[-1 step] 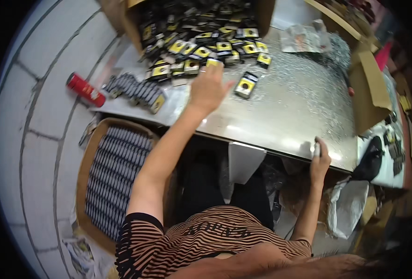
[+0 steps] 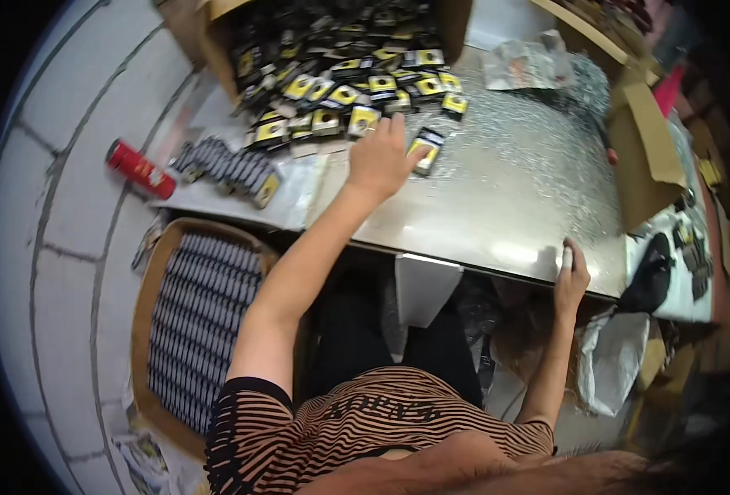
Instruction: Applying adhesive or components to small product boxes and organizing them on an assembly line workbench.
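A cardboard box (image 2: pixel 216 33) lies tipped on its side at the far edge of the table (image 2: pixel 513 198), and a heap of small black-and-yellow packets (image 2: pixel 348 82) spills out of its mouth onto the tabletop. On the floor to the left of the table stands a shallow brown tray (image 2: pixel 146 330), filled with tight rows of the same packets standing on edge. The table has a shiny metal top with a dimpled pattern, and the floor (image 2: pixel 60 247) beneath is pale tile with dark joints. The left hand (image 2: pixel 381 161) reaches far across the table with fingers spread and flat, released rather than gripping, its fingertips resting on one loose packet (image 2: pixel 425 151) that lies just in front of the spilled heap. The right hand (image 2: pixel 571 276) is curled over the near edge of the table, clasping the rim. A row of packets (image 2: pixel 229 169) lies lined up on a white sheet at the left end of the table, and a red can (image 2: pixel 140 169) lies on its side just beyond it. A crumpled clear bag (image 2: pixel 530 66) sits at the far right of the table, beside an open cardboard flap (image 2: pixel 649 157). A white plastic bag (image 2: pixel 612 363) hangs below the right corner of the table.
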The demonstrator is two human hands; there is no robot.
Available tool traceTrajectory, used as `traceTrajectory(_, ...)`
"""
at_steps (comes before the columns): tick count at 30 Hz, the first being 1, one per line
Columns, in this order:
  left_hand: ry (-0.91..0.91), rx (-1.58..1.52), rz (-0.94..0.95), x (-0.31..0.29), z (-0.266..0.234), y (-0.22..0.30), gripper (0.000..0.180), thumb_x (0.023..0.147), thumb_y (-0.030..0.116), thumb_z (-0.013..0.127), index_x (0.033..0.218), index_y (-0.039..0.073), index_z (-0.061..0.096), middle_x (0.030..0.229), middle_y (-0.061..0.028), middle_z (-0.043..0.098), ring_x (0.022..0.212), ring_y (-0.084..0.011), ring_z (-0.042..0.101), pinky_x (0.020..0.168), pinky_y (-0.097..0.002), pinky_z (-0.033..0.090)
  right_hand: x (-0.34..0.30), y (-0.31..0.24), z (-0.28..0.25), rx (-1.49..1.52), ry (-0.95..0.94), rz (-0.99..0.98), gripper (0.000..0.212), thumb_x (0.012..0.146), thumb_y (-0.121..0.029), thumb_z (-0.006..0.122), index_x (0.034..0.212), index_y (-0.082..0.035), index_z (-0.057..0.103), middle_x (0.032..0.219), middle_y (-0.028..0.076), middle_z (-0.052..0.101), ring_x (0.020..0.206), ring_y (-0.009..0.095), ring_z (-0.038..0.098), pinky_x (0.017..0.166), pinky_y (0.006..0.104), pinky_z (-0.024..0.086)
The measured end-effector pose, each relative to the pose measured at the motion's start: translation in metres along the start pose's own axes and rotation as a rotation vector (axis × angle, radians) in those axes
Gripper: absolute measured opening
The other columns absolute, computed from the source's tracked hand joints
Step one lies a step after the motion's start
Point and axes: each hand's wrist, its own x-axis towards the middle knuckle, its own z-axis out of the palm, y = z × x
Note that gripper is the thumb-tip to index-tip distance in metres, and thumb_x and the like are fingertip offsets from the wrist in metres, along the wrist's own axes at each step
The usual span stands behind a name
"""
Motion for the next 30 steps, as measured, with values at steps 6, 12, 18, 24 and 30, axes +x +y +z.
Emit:
traceTrajectory(6,-0.248,0.036,-0.026,0.039,0.125,0.023,0.056,0.087,0.029,0.063,0.131,0.0,0.045,0.116,-0.0205,0.061,0.107,-0.0365,0.061,0.083,-0.0508,0.051,0.053,0.128,-0.029,-0.339,0.105,0.036,0.044,0.093,-0.013,0.043,0.134,0.004,0.049,0.139,0.022,0.049,0.133,0.036,0.042,0.114,0.0388,0.028)
traceTrajectory(12,-0.125,-1.114,-0.338,-0.004,0.049,0.014,0.044,0.087,0.008,0.062,0.127,-0.005,0.049,0.108,-0.0129,0.065,0.094,-0.0185,0.063,0.083,-0.0318,0.05,0.089,0.037,0.069,-0.325,-0.134,-0.116,0.064,0.091,-0.032,0.058,0.143,0.0,0.038,0.15,0.023,0.035,0.142,0.035,0.028,0.118,0.0411,0.02)
traceTrajectory(18,0.013,-1.441,-0.661,-0.163,0.0,0.019,0.04,0.089,0.006,0.059,0.126,-0.005,0.048,0.119,-0.0112,0.057,0.111,-0.017,0.054,0.095,-0.0292,0.042,0.042,-0.059,0.156,-0.362,-0.26,-0.372,0.052,0.092,-0.025,0.056,0.136,0.001,0.046,0.148,0.024,0.036,0.14,0.04,0.03,0.116,0.0437,0.024)
traceTrajectory(24,-0.247,-1.37,-0.868,-0.312,0.022,-0.01,0.037,0.087,-0.004,0.057,0.124,-0.004,0.053,0.107,-0.0077,0.065,0.098,-0.0143,0.061,0.089,-0.0278,0.048,0.012,-0.053,0.12,0.173,-0.237,-0.215,0.051,0.094,-0.023,0.056,0.139,-0.002,0.046,0.148,0.02,0.039,0.14,0.031,0.035,0.114,0.038,0.028)
traceTrajectory(30,-0.865,-1.314,-0.66,-0.336,0.086,0.026,0.037,0.077,-0.001,0.07,0.113,-0.004,0.063,0.093,-0.0091,0.068,0.081,-0.0122,0.061,0.072,-0.0273,0.05,-0.042,-0.113,0.174,-0.307,-0.282,-0.465,0.049,0.088,-0.018,0.058,0.134,-0.004,0.05,0.145,0.027,0.037,0.135,0.044,0.034,0.112,0.0479,0.029)
